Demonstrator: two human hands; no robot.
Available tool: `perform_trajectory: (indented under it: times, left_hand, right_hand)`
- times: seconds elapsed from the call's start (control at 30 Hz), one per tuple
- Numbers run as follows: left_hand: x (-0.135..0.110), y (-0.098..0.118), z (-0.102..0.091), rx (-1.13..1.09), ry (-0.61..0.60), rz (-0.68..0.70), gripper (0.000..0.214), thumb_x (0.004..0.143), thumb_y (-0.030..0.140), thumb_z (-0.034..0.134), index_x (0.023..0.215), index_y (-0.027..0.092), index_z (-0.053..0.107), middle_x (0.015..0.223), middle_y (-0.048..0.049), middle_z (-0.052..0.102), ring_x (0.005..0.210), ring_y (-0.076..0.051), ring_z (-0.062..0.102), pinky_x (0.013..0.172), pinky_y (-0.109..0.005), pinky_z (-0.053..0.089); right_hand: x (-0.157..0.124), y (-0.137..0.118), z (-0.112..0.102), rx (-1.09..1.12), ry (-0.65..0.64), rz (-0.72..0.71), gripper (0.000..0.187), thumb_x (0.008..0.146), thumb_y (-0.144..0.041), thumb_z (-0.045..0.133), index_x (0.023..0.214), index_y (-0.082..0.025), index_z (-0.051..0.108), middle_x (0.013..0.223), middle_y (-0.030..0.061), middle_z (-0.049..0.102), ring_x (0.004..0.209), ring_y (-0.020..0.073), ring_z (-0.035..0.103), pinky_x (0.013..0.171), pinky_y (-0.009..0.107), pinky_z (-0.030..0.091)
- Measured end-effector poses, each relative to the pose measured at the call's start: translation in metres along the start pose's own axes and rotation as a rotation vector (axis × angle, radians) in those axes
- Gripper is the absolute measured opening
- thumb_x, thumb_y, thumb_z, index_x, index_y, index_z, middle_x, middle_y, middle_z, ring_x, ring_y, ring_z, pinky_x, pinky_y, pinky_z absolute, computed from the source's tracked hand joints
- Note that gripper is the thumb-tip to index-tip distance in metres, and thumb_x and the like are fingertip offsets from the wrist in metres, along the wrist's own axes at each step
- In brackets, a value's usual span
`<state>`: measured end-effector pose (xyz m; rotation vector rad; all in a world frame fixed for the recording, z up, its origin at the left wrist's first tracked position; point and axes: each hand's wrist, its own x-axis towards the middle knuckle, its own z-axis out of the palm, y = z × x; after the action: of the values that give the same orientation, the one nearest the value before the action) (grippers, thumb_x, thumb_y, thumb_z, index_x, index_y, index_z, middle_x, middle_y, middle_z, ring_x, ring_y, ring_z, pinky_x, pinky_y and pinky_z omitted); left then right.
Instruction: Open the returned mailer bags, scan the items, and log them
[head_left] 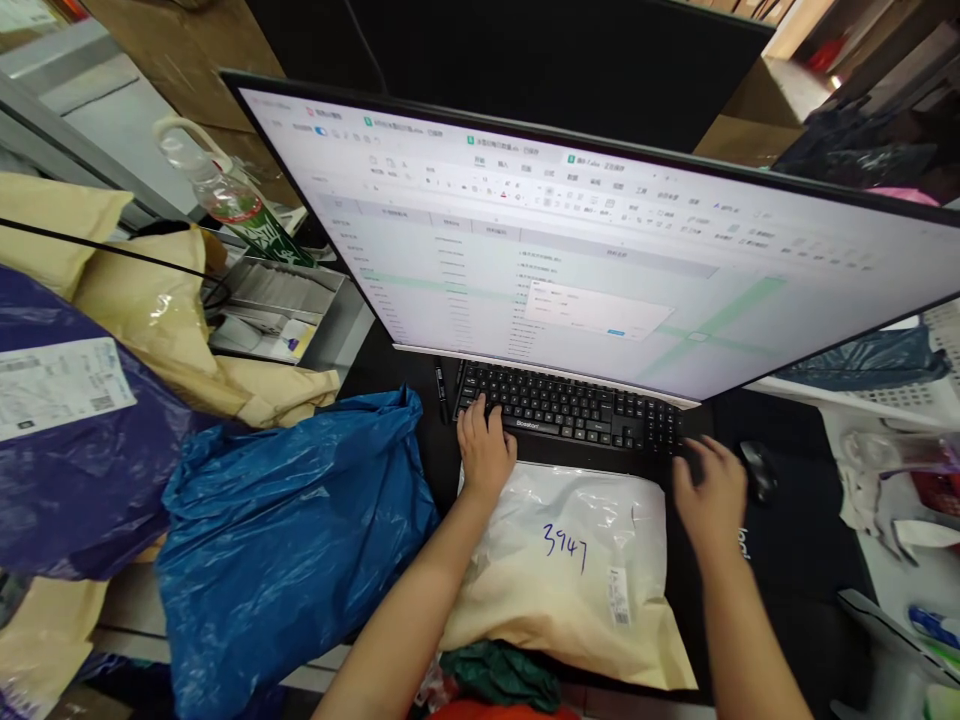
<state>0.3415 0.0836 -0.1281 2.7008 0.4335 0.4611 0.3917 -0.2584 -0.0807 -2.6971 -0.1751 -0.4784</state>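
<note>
My left hand [486,443] rests on the left end of a black keyboard [577,412], fingers spread on the keys. Blurred by motion, my right hand [709,490] hovers at the keyboard's right end, just left of a black mouse [759,470], holding nothing. Between my forearms lies a cream mailer bag [577,570] with "3947" written on it in blue and a small label. A wide monitor [600,240] showing a spreadsheet with a small dialog box leans over the keyboard.
A blue plastic parcel [285,550], a purple parcel [75,440] with a shipping label and tan mailers [157,310] pile up at left. A plastic bottle [225,195] stands behind them. A white basket [941,345] and small items sit at right.
</note>
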Motion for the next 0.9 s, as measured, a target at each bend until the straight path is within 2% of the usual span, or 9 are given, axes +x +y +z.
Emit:
perform_trajectory:
  times: [0.1, 0.17, 0.27, 0.33, 0.4, 0.53, 0.6, 0.73, 0.9]
  left_hand:
    - [0.000, -0.001, 0.002, 0.000, 0.001, 0.006, 0.046, 0.084, 0.013, 0.058, 0.130, 0.007, 0.059, 0.150, -0.0245, 0.049, 0.140, -0.038, 0.045, 0.122, -0.059, 0.031]
    - [-0.001, -0.001, 0.003, 0.003, 0.008, 0.013, 0.047, 0.084, 0.014, 0.059, 0.130, 0.007, 0.059, 0.150, -0.0241, 0.048, 0.140, -0.039, 0.045, 0.122, -0.058, 0.030]
    - [-0.001, 0.000, 0.004, 0.015, 0.014, 0.024, 0.047, 0.084, 0.014, 0.059, 0.130, 0.007, 0.060, 0.151, -0.0237, 0.048, 0.140, -0.039, 0.044, 0.122, -0.058, 0.030]
    - [-0.001, 0.000, 0.003, 0.022, 0.008, 0.027, 0.046, 0.084, 0.014, 0.058, 0.129, 0.007, 0.060, 0.151, -0.0239, 0.048, 0.141, -0.039, 0.043, 0.122, -0.058, 0.029]
    - [0.000, 0.001, 0.003, 0.027, 0.003, 0.026, 0.045, 0.084, 0.014, 0.057, 0.129, 0.007, 0.060, 0.151, -0.0241, 0.048, 0.142, -0.038, 0.043, 0.122, -0.059, 0.029]
    - [0.000, 0.002, 0.001, 0.039, 0.006, 0.023, 0.046, 0.084, 0.014, 0.056, 0.129, 0.007, 0.060, 0.150, -0.0246, 0.049, 0.141, -0.037, 0.044, 0.122, -0.058, 0.030]
    - [0.000, 0.002, -0.001, 0.044, 0.009, 0.029, 0.045, 0.084, 0.013, 0.056, 0.129, 0.008, 0.060, 0.149, -0.0245, 0.049, 0.140, -0.037, 0.045, 0.122, -0.058, 0.030]
    - [0.001, 0.003, -0.003, 0.054, 0.030, 0.036, 0.044, 0.084, 0.013, 0.056, 0.128, 0.007, 0.060, 0.148, -0.0241, 0.050, 0.138, -0.037, 0.046, 0.121, -0.058, 0.032]
    - [0.001, 0.001, -0.002, 0.069, 0.050, 0.045, 0.044, 0.084, 0.014, 0.056, 0.127, 0.008, 0.061, 0.147, -0.0236, 0.051, 0.137, -0.038, 0.047, 0.121, -0.057, 0.033]
  right_hand:
    - [-0.005, 0.097, -0.028, -0.155, 0.129, 0.123, 0.059, 0.092, -0.050, 0.050, 0.129, -0.006, 0.063, 0.131, 0.0259, 0.060, 0.130, 0.0384, 0.051, 0.113, 0.059, 0.036]
    - [-0.006, 0.150, -0.037, -0.193, 0.114, 0.164, 0.072, 0.091, -0.058, 0.047, 0.137, -0.004, 0.058, 0.141, 0.0287, 0.052, 0.137, 0.0412, 0.045, 0.115, 0.061, 0.032]
    - [-0.004, 0.196, -0.035, -0.152, -0.011, 0.138, 0.079, 0.091, -0.065, 0.042, 0.142, -0.006, 0.053, 0.147, 0.0279, 0.047, 0.141, 0.0403, 0.040, 0.116, 0.060, 0.032]
    - [-0.003, 0.204, -0.025, -0.098, -0.059, 0.102, 0.078, 0.092, -0.065, 0.041, 0.143, -0.008, 0.051, 0.147, 0.0261, 0.047, 0.141, 0.0384, 0.040, 0.117, 0.058, 0.033]
    - [-0.002, 0.200, -0.014, -0.056, -0.070, 0.075, 0.077, 0.091, -0.065, 0.045, 0.143, -0.009, 0.051, 0.146, 0.0244, 0.049, 0.140, 0.0373, 0.042, 0.116, 0.056, 0.035]
    - [-0.004, 0.183, 0.002, -0.079, 0.012, 0.095, 0.071, 0.087, -0.061, 0.055, 0.142, -0.016, 0.055, 0.150, 0.0194, 0.049, 0.138, 0.0374, 0.046, 0.112, 0.055, 0.041]
    - [-0.005, 0.179, 0.004, -0.102, 0.051, 0.084, 0.066, 0.088, -0.056, 0.055, 0.142, -0.017, 0.056, 0.151, 0.0175, 0.049, 0.136, 0.0370, 0.048, 0.110, 0.055, 0.043]
    - [-0.007, 0.177, 0.002, -0.138, 0.046, -0.002, 0.058, 0.090, -0.052, 0.049, 0.132, -0.015, 0.064, 0.142, 0.0177, 0.057, 0.126, 0.0347, 0.057, 0.105, 0.052, 0.048]
    - [-0.005, 0.178, 0.002, -0.198, 0.083, 0.005, 0.056, 0.088, -0.051, 0.048, 0.127, -0.015, 0.067, 0.140, 0.0173, 0.059, 0.121, 0.0353, 0.060, 0.097, 0.050, 0.052]
